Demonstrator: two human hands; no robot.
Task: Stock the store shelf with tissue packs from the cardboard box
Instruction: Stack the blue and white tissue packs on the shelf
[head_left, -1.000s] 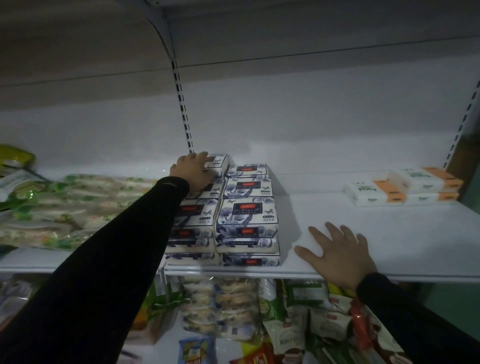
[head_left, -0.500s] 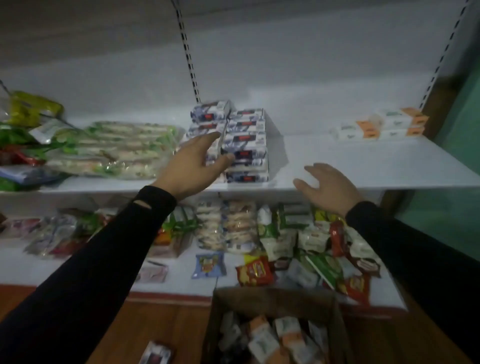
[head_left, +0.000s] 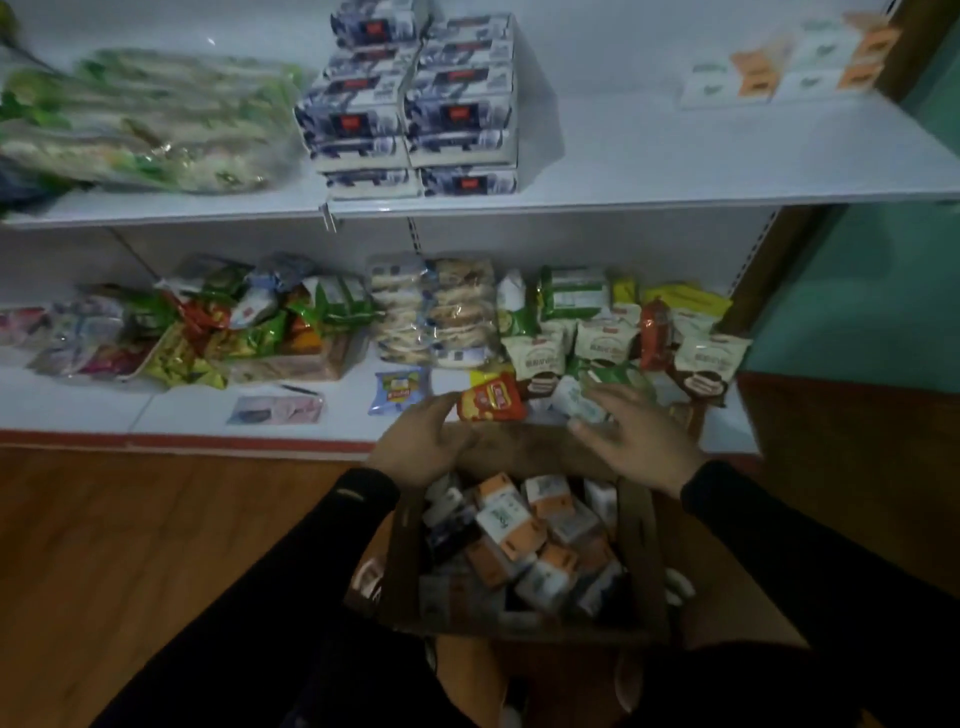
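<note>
A brown cardboard box stands on the floor below me, holding several tissue packs, white with orange and dark blue. Two stacks of blue-and-white tissue packs stand on the upper white shelf. White-and-orange tissue packs lie at the shelf's far right. My left hand hovers over the box's far left rim, fingers relaxed, empty. My right hand hovers over the far right rim, fingers spread, holding nothing.
The lower shelf carries many snack bags, biscuit packs and a red packet near my hands. Green-wrapped bundles fill the upper shelf's left. Wooden floor lies left of the box; a green wall stands right.
Both hands have dropped from the upper shelf down to the box's far rim. My view has tilted down, so the whole box and floor show now.
</note>
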